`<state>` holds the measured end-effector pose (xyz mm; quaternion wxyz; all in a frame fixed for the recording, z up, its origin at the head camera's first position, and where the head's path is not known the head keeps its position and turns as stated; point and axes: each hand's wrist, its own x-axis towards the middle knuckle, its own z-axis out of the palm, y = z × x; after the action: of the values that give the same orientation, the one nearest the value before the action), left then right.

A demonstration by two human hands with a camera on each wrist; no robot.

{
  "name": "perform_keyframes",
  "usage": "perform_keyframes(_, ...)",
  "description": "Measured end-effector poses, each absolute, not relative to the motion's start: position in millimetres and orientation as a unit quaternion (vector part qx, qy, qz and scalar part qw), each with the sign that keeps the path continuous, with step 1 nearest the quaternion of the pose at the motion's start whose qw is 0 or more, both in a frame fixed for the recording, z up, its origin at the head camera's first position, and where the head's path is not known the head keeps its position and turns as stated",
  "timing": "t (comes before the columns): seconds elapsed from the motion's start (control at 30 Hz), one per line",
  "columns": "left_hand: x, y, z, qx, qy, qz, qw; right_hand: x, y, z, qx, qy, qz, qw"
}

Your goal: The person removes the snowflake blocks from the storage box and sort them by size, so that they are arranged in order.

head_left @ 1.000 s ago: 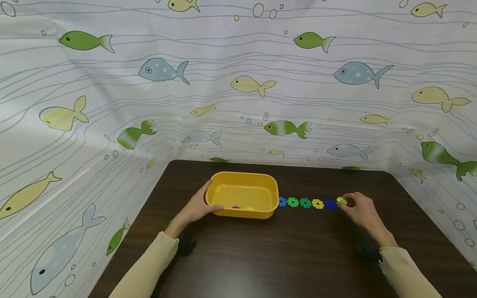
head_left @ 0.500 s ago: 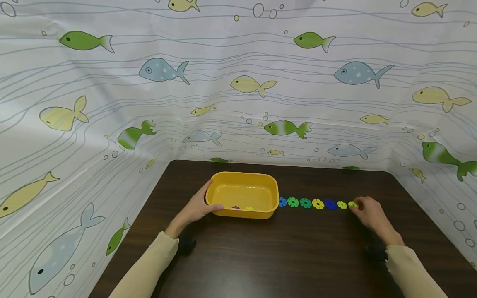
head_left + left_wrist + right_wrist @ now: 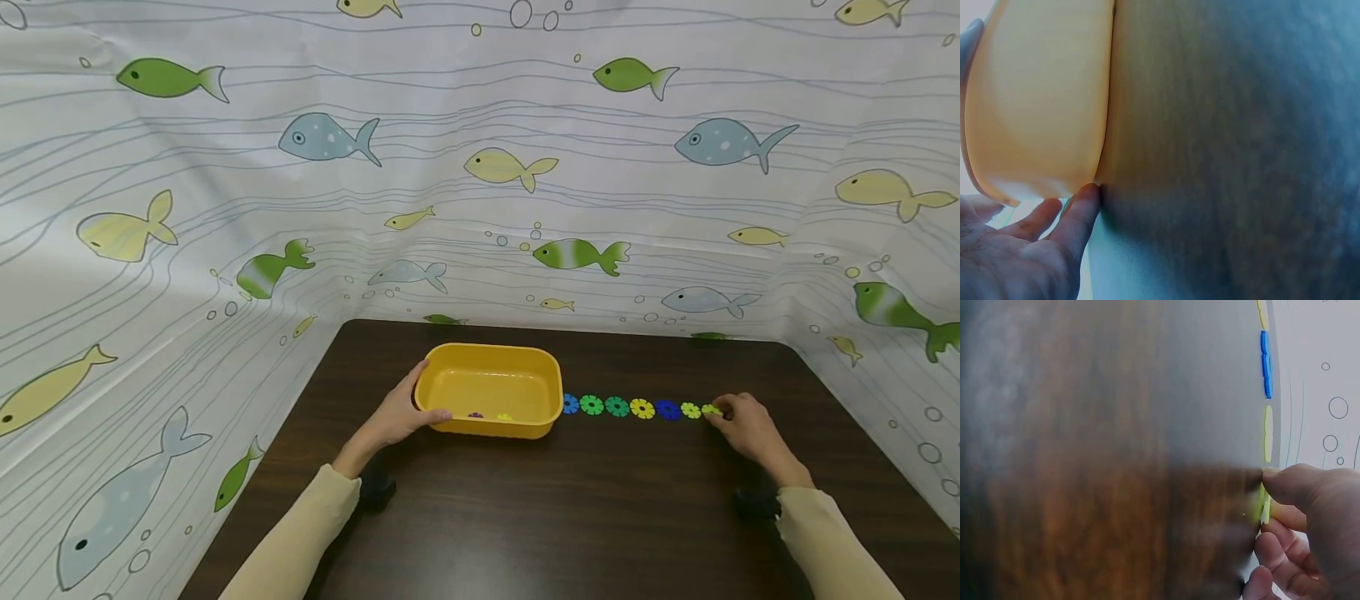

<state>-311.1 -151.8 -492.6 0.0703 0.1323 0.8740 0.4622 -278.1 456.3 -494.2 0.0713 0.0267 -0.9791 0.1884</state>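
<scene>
My left hand (image 3: pixel 395 414) grips the left end of the yellow bin (image 3: pixel 495 428), thumb over the near rim; the left wrist view shows the fingers (image 3: pixel 1079 215) against its wall. A purple piece (image 3: pixel 476 415) and a yellow-green piece (image 3: pixel 504 417) show inside. Right of the bin, flower-shaped discs lie in a row: blue (image 3: pixel 570 404), two greens, yellow (image 3: pixel 642 408), dark blue (image 3: pixel 667 409), yellow-green (image 3: pixel 691 410). At the row's right end my right hand (image 3: pixel 753 432) pinches another yellow-green disc (image 3: pixel 712 409), also visible between thumb and fingers in the right wrist view (image 3: pixel 1265 503).
The dark wooden table (image 3: pixel 525 508) extends in front of the bin and the row. A white sheet with printed fish (image 3: pixel 495 100) stands behind and along both sides. Dark wrist straps sit by both beige sleeves (image 3: pixel 300 533).
My right hand has let go of one yellow-green disc beside the dark blue one and shifted right, where it holds another. My left hand stays on the bin.
</scene>
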Motion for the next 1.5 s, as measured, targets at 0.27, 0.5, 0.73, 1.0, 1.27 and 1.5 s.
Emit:
perform_keyframes(0.27,-308.9,-153.4,-496.5,0.124,0.878,0.457,0.075,-275.4,453.2,-493.8,0.021,-0.977,0.201,0.072)
perform_keyframes(0.5,-309.5,-154.3,-495.7,0.132,0.873,0.463,0.073,-272.3,425.7,-475.4,0.041,-0.964,0.226,0.133)
perform_keyframes(0.73,-310.3,-153.7,-494.8,0.131,0.872,0.466,0.073,-276.6,371.1,-446.2,0.089,-0.955,0.245,0.140)
perform_keyframes(1.0,-310.7,-152.4,-493.6,0.131,0.872,0.466,0.073,-285.5,304.7,-426.2,0.143,-0.947,0.267,0.105)
perform_keyframes(1.27,-311.1,-151.4,-492.9,0.131,0.873,0.464,0.073,-296.7,249.8,-419.6,0.222,-0.938,0.262,0.045)
perform_keyframes(1.5,-310.0,-151.7,-492.0,0.127,0.871,0.469,0.073,-308.6,209.7,-420.9,0.293,-0.930,0.223,-0.001)
